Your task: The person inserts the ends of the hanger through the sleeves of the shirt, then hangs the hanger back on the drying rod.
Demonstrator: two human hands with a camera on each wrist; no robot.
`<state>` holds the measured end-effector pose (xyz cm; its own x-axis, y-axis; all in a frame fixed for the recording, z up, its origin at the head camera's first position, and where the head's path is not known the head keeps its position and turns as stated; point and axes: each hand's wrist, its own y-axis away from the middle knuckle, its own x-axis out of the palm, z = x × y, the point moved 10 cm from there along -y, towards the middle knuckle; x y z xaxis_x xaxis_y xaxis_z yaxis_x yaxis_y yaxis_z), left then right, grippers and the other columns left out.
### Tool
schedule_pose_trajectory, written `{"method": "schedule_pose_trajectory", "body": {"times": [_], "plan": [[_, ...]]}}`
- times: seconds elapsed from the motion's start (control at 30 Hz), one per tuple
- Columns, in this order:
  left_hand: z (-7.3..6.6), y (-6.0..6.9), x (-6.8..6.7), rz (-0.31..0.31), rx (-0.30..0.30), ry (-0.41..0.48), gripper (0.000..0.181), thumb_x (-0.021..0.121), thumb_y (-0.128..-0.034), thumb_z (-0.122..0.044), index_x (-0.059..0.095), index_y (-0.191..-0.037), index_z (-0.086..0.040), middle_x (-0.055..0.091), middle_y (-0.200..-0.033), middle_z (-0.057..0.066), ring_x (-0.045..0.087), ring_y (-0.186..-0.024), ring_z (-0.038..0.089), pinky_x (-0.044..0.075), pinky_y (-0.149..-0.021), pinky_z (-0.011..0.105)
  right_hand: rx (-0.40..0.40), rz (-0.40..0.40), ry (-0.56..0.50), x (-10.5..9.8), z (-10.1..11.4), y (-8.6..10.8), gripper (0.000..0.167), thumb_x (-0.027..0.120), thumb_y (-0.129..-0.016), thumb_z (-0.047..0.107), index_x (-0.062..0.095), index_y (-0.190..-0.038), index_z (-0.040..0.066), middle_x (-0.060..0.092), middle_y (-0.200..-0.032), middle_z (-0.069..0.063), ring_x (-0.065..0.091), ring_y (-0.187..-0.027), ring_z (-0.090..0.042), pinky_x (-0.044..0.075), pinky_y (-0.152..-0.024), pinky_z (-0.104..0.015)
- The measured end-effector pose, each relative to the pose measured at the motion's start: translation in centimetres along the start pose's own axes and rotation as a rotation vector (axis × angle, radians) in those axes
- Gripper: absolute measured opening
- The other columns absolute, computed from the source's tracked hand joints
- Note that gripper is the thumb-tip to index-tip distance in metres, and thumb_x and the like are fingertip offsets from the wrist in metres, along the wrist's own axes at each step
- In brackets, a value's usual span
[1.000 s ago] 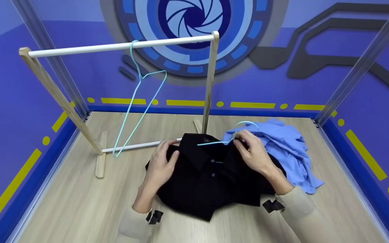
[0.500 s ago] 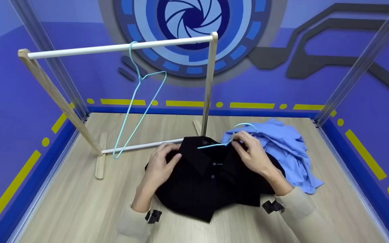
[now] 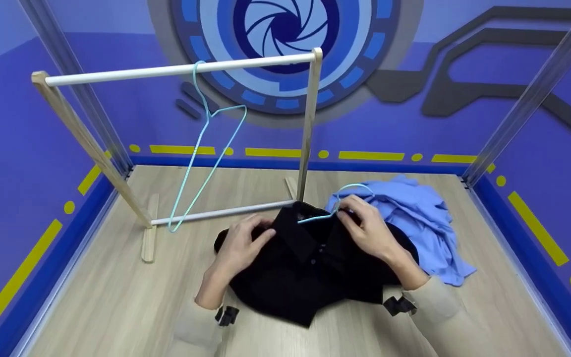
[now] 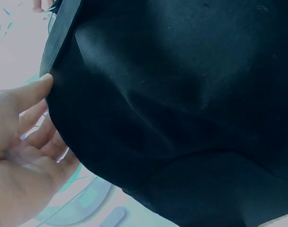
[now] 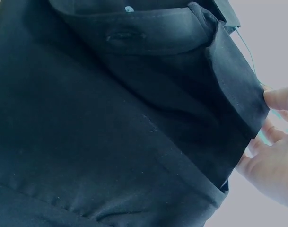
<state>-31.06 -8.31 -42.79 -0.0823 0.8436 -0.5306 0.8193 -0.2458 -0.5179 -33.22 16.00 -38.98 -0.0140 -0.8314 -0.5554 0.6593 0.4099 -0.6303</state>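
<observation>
A black collared shirt [image 3: 285,282] lies bunched in front of the person, its small buttons showing. My left hand [image 3: 243,245] pinches the shirt near the collar's left side. In the left wrist view, its thumb [image 4: 35,92] lies on the cloth edge with the fingers behind. My right hand [image 3: 370,228] pinches the other side of the collar. A light blue hanger [image 3: 315,218] is partly inside the neck opening; its hook rises beside the right fingers, and the rest is hidden by cloth. In the right wrist view, the thumb [image 5: 277,98] presses on the collar flap.
A wooden rack [image 3: 310,124] with a white top rail stands at the back left. A second light blue hanger [image 3: 191,158] hangs from it. A crumpled blue shirt [image 3: 422,223] lies right of the black one. Patterned walls enclose the wooden tabletop [image 3: 102,297].
The left hand has shifted slightly to the right, and the collar's left side has moved right with it. The hanger has dropped a little lower, its hook turning slightly left.
</observation>
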Motion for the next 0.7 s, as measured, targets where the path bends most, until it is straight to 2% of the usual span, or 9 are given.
{"method": "schedule_pose_trajectory", "body": {"times": [0.2,0.43,0.7], "plan": [[-0.35,-0.11,0.49,0.022,0.029,0.011,0.017,0.072,-0.0977,-0.014,0.075,-0.108,-0.001,0.074,-0.104,0.008,0.07,-0.101,0.021,0.054,-0.089,0.04,-0.013,0.019,0.006,0.37,0.06,-0.11,0.018,0.066,-0.095,-0.007,0.069,-0.102,0.009,0.065,-0.101,0.002,0.062,-0.093,-0.018,0.047,-0.084,-0.031],[-0.08,0.03,0.97,0.026,0.01,0.026,0.018,0.07,-0.0995,-0.016,0.075,-0.108,-0.002,0.073,-0.104,0.006,0.069,-0.1,0.02,0.054,-0.088,0.039,0.002,0.049,0.003,0.87,-0.11,-0.23,0.008,0.064,-0.098,0.0,0.069,-0.102,0.006,0.065,-0.099,-0.008,0.061,-0.093,-0.019,0.047,-0.083,-0.033],[0.21,0.23,0.61,-0.002,0.012,0.004,0.018,0.067,-0.1015,-0.016,0.075,-0.106,0.0,0.072,-0.103,0.008,0.068,-0.101,0.024,0.053,-0.089,0.042,0.036,0.07,-0.014,0.9,-0.74,-0.05,0.014,0.068,-0.098,0.003,0.073,-0.109,0.009,0.068,-0.104,0.001,0.063,-0.091,-0.015,0.052,-0.078,-0.031]]}}
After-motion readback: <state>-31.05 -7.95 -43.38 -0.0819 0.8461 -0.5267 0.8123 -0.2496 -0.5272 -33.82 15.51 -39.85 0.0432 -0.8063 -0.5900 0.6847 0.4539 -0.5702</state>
